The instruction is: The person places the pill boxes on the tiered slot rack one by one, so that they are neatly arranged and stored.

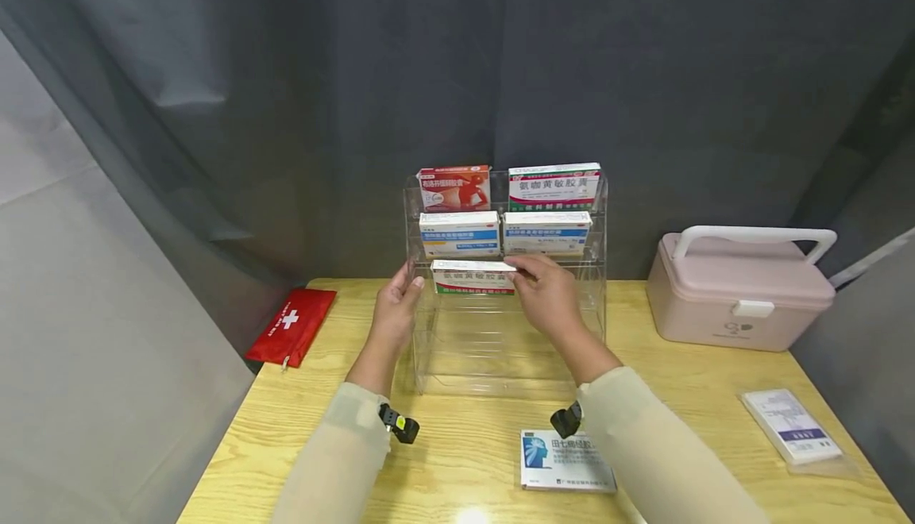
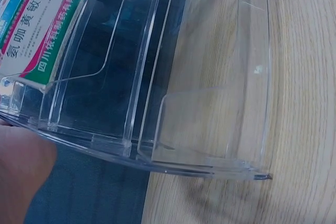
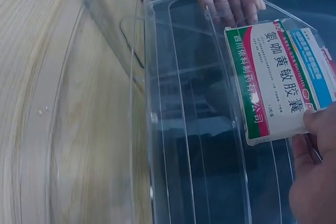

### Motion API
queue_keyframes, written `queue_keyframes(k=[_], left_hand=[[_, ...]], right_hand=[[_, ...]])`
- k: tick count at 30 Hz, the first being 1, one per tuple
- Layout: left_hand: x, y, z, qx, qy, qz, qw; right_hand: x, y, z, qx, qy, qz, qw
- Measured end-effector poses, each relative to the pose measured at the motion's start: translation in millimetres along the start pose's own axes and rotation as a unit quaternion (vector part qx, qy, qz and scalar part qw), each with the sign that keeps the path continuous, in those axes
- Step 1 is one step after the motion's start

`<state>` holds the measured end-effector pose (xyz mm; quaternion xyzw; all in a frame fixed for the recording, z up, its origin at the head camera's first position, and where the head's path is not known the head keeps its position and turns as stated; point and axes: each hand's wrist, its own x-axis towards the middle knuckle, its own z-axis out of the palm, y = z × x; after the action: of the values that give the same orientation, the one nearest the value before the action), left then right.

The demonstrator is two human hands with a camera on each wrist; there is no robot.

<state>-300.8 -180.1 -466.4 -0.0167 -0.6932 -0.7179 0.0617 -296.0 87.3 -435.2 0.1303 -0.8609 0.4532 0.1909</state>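
A white medicine box (image 1: 473, 278) with a red band and green edge sits in the third tier of the clear acrylic display rack (image 1: 493, 349). My right hand (image 1: 550, 294) pinches its right end between thumb and fingers. On the rack's left side, my left hand (image 1: 395, 310) rests against the outer wall, its fingers (image 3: 233, 9) showing through the plastic. Above stand two blue-and-white boxes, a left one (image 1: 459, 236) and a right one (image 1: 546, 234). The top tier bears a red box (image 1: 454, 189) and another green-edged box (image 1: 554, 187).
A white box with a blue head picture (image 1: 565, 460) lies before the rack, partly under my right forearm. Farther right are a pink medicine case (image 1: 743, 294) and a bagged white pack (image 1: 789, 426). A red first-aid pouch (image 1: 293, 325) lies left; a dark curtain (image 1: 429, 55) hangs behind.
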Motion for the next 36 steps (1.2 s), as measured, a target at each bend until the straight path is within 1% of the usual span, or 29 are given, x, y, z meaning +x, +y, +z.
queue_keyframes(k=[6,13,20,24,28,32,34,36], left_hand=[[0.0,0.4,1.5,-0.005,-0.009,0.011,0.9999],[2.2,-1.2,2.6,-0.016,-0.010,0.017,0.9997],[1.2,0.8,3.9,-0.014,-0.016,0.019,0.9996],[1.1,1.3,4.5,-0.020,-0.016,0.023,0.9994],[1.1,1.3,4.4,-0.016,-0.015,0.024,0.9995],[0.6,0.0,2.9,-0.003,-0.012,0.022,0.9997],[0.2,-1.1,2.1,0.001,-0.010,0.020,0.9998],[0.1,-2.4,2.1,0.003,-0.007,0.015,0.9999]], right_hand=[[-0.5,-3.0,6.8,-0.019,0.006,-0.014,1.000],[0.0,-5.5,14.7,-0.016,0.022,-0.020,0.999],[1.1,-5.3,20.4,-0.049,0.048,-0.068,0.995],[1.8,-4.2,22.2,-0.058,0.058,-0.079,0.993],[2.6,-4.0,22.6,-0.054,0.056,-0.080,0.994],[0.5,-3.3,19.9,-0.042,0.042,-0.075,0.995],[-4.6,-1.1,15.1,-0.034,0.029,-0.068,0.997],[-13.5,2.5,5.6,-0.027,0.011,-0.061,0.998]])
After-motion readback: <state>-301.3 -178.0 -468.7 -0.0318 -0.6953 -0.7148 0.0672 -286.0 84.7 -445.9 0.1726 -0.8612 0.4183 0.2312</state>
